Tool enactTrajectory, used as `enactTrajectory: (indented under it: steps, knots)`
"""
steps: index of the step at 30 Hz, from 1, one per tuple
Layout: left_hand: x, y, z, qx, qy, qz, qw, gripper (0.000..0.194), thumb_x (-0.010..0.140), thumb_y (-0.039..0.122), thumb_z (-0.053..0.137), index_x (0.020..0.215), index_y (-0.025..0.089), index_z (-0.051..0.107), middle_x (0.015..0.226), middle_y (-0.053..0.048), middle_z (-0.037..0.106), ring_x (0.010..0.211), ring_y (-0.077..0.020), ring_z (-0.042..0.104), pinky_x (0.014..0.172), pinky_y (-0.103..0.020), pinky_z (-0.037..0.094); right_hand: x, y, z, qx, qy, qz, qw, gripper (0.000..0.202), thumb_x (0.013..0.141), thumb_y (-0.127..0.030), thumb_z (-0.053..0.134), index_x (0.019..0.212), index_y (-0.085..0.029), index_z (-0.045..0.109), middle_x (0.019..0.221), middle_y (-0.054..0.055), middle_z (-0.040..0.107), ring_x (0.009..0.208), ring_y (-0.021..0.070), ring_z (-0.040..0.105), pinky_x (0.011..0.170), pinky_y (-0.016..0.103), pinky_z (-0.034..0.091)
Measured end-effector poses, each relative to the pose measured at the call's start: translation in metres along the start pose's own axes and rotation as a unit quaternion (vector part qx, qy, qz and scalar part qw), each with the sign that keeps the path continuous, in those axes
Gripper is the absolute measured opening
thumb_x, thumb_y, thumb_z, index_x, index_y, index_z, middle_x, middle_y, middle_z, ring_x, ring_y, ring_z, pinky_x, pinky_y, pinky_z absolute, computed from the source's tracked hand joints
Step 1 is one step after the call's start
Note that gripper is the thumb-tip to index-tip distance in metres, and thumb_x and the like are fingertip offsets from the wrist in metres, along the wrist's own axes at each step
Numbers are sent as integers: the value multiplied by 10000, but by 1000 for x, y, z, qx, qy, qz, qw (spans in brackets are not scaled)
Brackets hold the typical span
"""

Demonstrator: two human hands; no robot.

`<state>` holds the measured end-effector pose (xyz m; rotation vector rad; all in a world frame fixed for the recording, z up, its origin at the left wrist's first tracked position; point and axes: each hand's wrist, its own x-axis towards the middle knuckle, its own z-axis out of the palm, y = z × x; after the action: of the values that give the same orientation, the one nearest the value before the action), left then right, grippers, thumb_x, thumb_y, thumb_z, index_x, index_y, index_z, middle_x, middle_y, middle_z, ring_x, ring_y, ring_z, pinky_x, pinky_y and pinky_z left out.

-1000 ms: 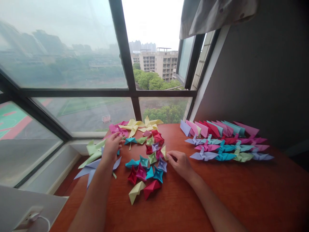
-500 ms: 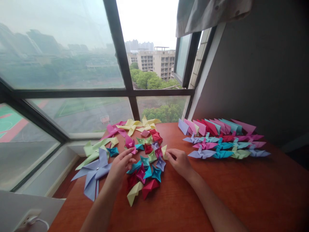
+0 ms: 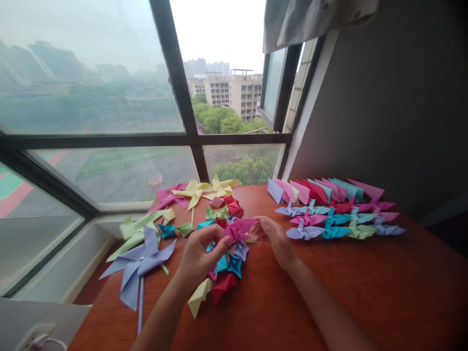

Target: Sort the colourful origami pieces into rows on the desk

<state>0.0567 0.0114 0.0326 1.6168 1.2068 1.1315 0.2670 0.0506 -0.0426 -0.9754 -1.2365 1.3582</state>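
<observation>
Both hands pinching magenta folded paper piece (image 3: pixel 239 229) above small origami pile (image 3: pixel 223 253), left hand (image 3: pixel 199 256) and right hand (image 3: pixel 276 239) at opposite ends, lavender paper pinwheel (image 3: pixel 141 263) left of pile, red-brown wooden table (image 3: pixel 365 292) beneath

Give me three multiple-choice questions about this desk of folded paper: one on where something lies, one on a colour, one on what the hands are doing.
1. Where does the lilac pinwheel lie?
A. at the table's left edge
B. against the grey wall
C. under the right arm

2. What colour is the folded piece held between the hands?
A. yellow
B. magenta
C. teal

3. How is that piece held?
A. flat on the table
B. by the left hand alone
C. by both hands, raised above the pile

Answers: 1 A, it lies left of the left hand. 2 B, it is plainly magenta. 3 C, the right hand pinches it too.
</observation>
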Motion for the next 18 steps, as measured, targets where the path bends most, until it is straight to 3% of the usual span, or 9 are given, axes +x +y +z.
enactTrajectory:
  steps: [2, 5, 7, 11, 14, 18]
  knots:
    - [5, 2, 5, -6, -20, 17, 1000, 280, 812, 297, 656, 610, 181, 500, 614, 23, 497, 573, -110, 463, 555, -210, 401, -1, -2, -1, 86, -19, 39, 995, 497, 890, -600, 519, 1142, -183, 615, 911, 75, 692, 687, 159, 633, 558, 243, 468]
    - [8, 0, 10, -16, -17, 37, 999, 226, 788, 259, 669, 653, 181, 506, 666, 19, 520, 620, -116, 502, 590, -210, 432, -2, -5, -1, 120, -44, 54, 990, 393, 803, -485, 707, 1053, -188, 648, 854, 39, 696, 639, 120, 603, 570, 224, 451]
    - [7, -6, 10, -25, -6, 34, 999, 121, 796, 258, 669, 811, 178, 580, 751, 3, 575, 685, -134, 556, 638, -225, 469, -2, -5, -1, 107, -50, 47, 992, 300, 758, -393, 774, 940, -177, 672, 745, 12, 684, 600, 103, 574, 565, 215, 432]
    - [5, -22, 3, 28, 1, 7, 1000, 312, 845, 275, 641, 1139, 182, 598, 902, -38, 663, 790, -170, 617, 713, -265, 502, -4, -6, 2, 89, -50, 33, 994, 210, 766, -348, 770, 845, -174, 682, 685, 3, 681, 587, 102, 564, 556, 218, 417]
    - [3, -29, -4, 95, -3, -1, 995, 236, 863, 288, 624, 1068, 172, 643, 934, -54, 697, 799, -180, 631, 705, -263, 494, -6, -9, 4, 88, -54, 34, 994, 203, 785, -357, 751, 844, -175, 686, 696, 8, 686, 598, 105, 566, 563, 224, 422]
    - [2, -24, -8, 142, -48, 14, 989, 164, 886, 296, 597, 926, 166, 689, 833, -35, 710, 753, -175, 632, 687, -249, 479, -9, -14, 6, 80, -59, 48, 994, 228, 749, -362, 779, 835, -173, 684, 676, -3, 666, 584, 102, 553, 564, 228, 429]
